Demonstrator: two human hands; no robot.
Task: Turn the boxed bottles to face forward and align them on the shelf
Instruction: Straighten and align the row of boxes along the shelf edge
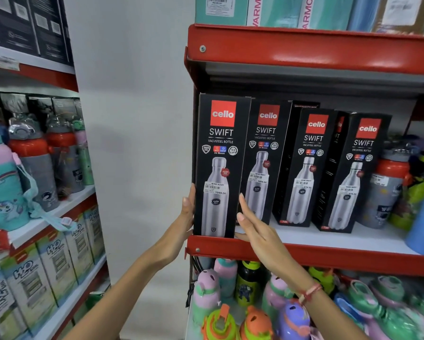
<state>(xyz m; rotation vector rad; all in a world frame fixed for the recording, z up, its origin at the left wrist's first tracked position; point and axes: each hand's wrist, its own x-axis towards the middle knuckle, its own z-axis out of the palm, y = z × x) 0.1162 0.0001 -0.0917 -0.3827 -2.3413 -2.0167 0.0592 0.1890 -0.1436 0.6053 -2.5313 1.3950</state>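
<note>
Several black boxed bottles stand on the red-edged shelf [329, 256]. The leftmost box [220, 165] faces forward at the shelf's front left corner. My left hand [186, 217] lies flat against its left side and my right hand [252, 224] presses its right side, so both hands hold it. A second box [265, 163] stands just behind to the right, angled slightly. Two shorter boxes, the third box [306, 168] and the fourth box [353, 173], sit further right and further back, both turned a little to the left, with other boxes partly hidden behind them.
Loose children's bottles [390, 192] crowd the shelf's right end. The upper red shelf [304, 50] hangs close above the boxes. More colourful bottles [255, 303] fill the shelf below. A second rack [34, 168] with bottles and white boxes stands at the left.
</note>
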